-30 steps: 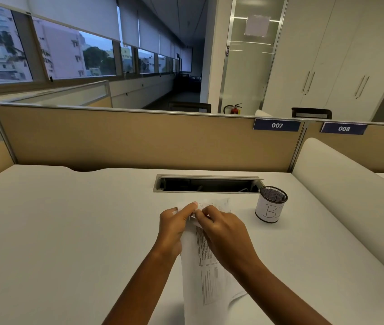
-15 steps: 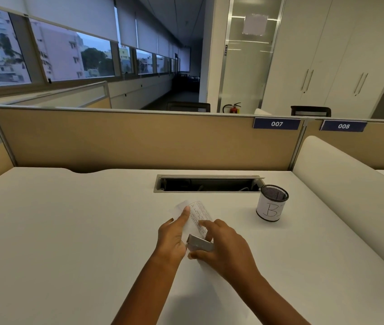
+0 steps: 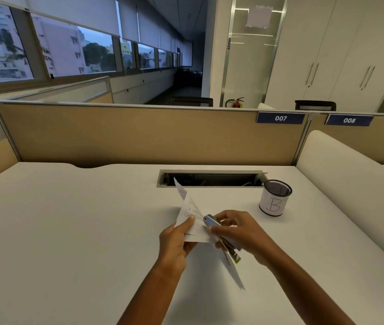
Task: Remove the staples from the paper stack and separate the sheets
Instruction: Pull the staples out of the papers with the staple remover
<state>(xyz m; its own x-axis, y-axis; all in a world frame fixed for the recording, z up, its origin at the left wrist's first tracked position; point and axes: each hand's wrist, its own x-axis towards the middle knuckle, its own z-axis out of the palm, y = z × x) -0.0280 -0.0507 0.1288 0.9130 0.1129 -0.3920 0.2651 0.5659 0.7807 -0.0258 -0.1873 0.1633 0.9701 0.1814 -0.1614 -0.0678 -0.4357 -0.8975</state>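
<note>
Fingers (image 3: pixel 187 225) of the left hand (image 3: pixel 175 247) are curled, the thumb pressed on the front of one white printed paper stack (image 3: pixel 192 211) and the rest tucked behind it. This pinch holds the stack tilted above the white worktop (image 3: pixel 69 231). One corner of the stack points up toward the single long metal-framed cable slot (image 3: pixel 209 178) at the back of the worktop. The sheets fan apart. A blurred lower part, with one green-printed strip showing, trails down and to the right under the other hand. How many sheets there are cannot be told.

Just right of the left thumb, one small silver metal tool (image 3: pixel 211 222) touches the paper's face with its rounded end. The right hand (image 3: pixel 241 233) grips this tool, index finger curved over its top and thumb against its near side.

Further right, well apart from both hands, one black wire-mesh cup (image 3: pixel 274 200) stands upright on the worktop. It is wrapped in a white label with a hand-drawn "B".

Behind the tan partition (image 3: pixel 116 134) stand two dark chair backs, and one red fire extinguisher (image 3: pixel 235 103) stands between them. Two blue number plates hang on the partition's top edge, "007" (image 3: pixel 280 118) and "008" (image 3: pixel 348 120).
</note>
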